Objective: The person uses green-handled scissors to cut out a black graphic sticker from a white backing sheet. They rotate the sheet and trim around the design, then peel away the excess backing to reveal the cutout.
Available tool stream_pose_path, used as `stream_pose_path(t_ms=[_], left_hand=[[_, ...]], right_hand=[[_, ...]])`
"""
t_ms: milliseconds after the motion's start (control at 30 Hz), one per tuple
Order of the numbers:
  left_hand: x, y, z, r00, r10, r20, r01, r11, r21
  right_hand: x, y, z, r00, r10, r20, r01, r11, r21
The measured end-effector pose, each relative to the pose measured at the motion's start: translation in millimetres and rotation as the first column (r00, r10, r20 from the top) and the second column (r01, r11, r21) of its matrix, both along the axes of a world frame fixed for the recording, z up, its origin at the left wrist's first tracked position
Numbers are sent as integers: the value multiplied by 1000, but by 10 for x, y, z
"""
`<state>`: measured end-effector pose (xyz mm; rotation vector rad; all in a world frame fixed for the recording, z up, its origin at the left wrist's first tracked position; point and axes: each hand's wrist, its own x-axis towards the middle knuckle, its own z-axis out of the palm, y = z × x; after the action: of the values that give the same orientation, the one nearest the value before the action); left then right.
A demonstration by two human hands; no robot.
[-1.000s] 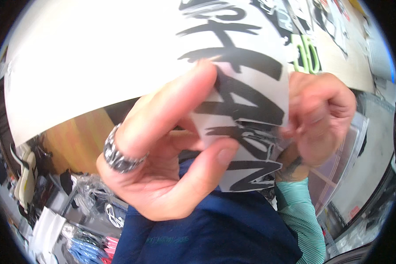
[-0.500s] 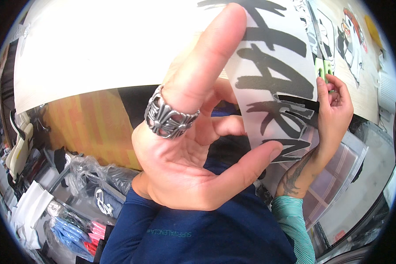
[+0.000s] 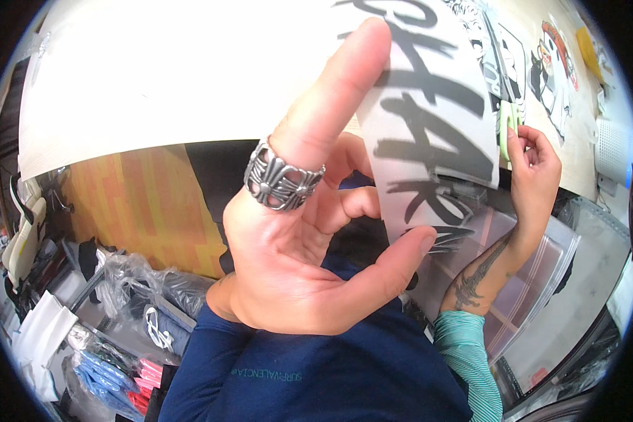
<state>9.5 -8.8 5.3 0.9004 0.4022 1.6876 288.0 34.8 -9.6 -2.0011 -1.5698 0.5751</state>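
Note:
My left hand (image 3: 295, 239), large in the middle with a wide silver ring (image 3: 281, 179), holds the edge of a translucent film sheet (image 3: 376, 179) printed with bold black brush lettering (image 3: 436, 151). The index finger lies along the sheet's left side and the thumb overlaps its lower part; some fingers are partly behind the sheet. At the right, my right hand (image 3: 534, 165) is closed around the green handles of scissors (image 3: 508, 126). Their grey blades (image 3: 494, 63) point away from me along the sheet's right edge.
A broad white table (image 3: 155, 84) spans the far side, with printed film of cartoon figures (image 3: 557, 70) at its right. Below lie a clear plastic bin lid (image 3: 534, 281), plastic-wrapped garments (image 3: 109, 380) and a dark blue folded item (image 3: 169, 327). A white perforated basket (image 3: 612, 151) is far right.
The film sheet has shifted a little downward and left, bringing more lettering into view at the top. The right hand and scissors have moved slightly left and nearer; the scissor handles look further apart from the cartoon print.

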Motion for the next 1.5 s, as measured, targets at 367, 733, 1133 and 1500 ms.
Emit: stream_pose_path(t_ms=[367, 733, 1133, 1500], left_hand=[[-193, 19, 111, 946, 26, -323, -38, 999, -31], [-55, 6, 100, 906, 311, -287, -351, 931, -98], [20, -86, 120, 863, 453, -225, -500, 831, -244], [96, -86, 139, 869, 448, -212, -492, 830, -263]], right_hand=[[248, -162, 164, 806, 17, -592, -84, 993, -86], [-884, -1136, 195, 358, -83, -930, -428, 870, -243], [-1071, -1122, 257, 381, 389, -839, -790, 608, -77], [-1131, -1055, 222, 413, 498, -762, -743, 669, 34]])
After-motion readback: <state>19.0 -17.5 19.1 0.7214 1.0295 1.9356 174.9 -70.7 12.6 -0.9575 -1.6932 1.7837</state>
